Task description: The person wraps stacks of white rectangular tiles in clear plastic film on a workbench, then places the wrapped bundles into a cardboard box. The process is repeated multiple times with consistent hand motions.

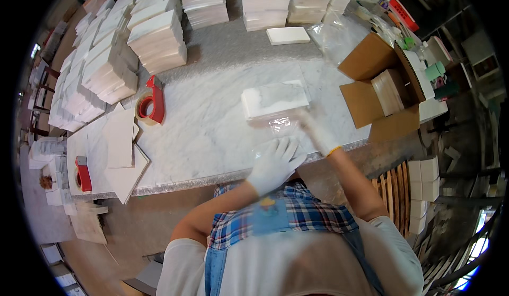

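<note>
A small stack of white marble tiles (274, 98) lies on the marble-topped table in front of me. Clear plastic film (280, 126) sticks out from its near side. My left hand (275, 163), in a white glove, rests near the table's front edge with its fingers stretched out over a transparent sheet or bag. My right hand (317, 130), also gloved with a yellow cuff, is at the stack's near right corner. Motion smears its fingers, so I cannot see whether they grip the film or a tile.
An open cardboard box (392, 92) holding wrapped tiles stands at right. Red tape dispensers (154, 102) and white sheets (121, 139) lie at left. Tall tile stacks (158, 41) line the left and back. A single white tile (288, 35) and plastic bags (336, 37) lie beyond.
</note>
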The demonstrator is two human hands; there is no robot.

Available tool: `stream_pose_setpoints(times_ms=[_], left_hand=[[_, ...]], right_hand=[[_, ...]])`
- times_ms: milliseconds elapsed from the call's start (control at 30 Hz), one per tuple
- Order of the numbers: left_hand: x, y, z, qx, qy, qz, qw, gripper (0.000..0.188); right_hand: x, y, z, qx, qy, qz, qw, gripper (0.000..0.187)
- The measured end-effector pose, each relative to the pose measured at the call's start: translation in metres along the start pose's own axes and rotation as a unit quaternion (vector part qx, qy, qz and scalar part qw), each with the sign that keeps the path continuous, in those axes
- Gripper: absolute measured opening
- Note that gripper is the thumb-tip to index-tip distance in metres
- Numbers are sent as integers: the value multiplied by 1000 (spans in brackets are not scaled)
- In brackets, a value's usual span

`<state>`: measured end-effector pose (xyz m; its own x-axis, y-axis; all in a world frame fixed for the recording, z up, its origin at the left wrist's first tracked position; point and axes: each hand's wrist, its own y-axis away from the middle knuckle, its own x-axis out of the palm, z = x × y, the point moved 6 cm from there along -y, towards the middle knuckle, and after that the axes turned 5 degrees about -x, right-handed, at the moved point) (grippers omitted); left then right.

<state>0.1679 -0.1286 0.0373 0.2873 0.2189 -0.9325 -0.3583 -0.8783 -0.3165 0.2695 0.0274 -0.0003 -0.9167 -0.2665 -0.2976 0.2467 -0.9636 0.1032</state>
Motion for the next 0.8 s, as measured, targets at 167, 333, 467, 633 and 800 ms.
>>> stream_pose_setpoints(times_ms=[167,333,467,633,800], left_hand=[[-9,7,1,8,121,14,993,43],[-91,2,37,-26,90,-138,986,25],[-101,1,102,-127,-13,-180,975,47],[-89,-15,126,-153,-26,-152,976,63],[-59,-41,150,-191,127,-165,959,58]], right_hand=[[17,16,-7,-10,187,79,979,61],[10,41,-8,174,-154,261,937,28],[3,58,6,229,-330,367,839,23],[6,43,29,200,-443,367,793,16],[10,-7,56,221,-474,289,801,23]])
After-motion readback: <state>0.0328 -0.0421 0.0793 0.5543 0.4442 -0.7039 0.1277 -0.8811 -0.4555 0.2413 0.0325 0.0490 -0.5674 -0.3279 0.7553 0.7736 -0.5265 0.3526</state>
